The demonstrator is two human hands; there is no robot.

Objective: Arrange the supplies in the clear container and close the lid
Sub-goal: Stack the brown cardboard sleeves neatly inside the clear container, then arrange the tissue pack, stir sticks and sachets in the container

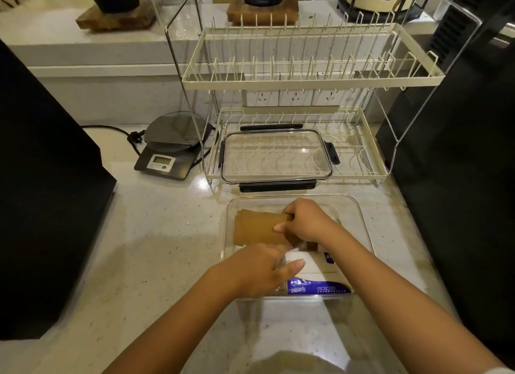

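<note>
A clear rectangular container stands open on the counter in front of me. Inside it, at the far left, lies a stack of brown paper filters. My right hand grips the right end of that stack. A white and purple packet lies in the near part of the container. My left hand rests on the packet's left end, fingers curled over it. The clear lid with black clips lies flat on the lower shelf of the dish rack, behind the container.
A cream two-tier wire dish rack stands behind the container. A black kitchen scale with its cord sits to the rack's left. Large black appliances flank the counter on the left and right.
</note>
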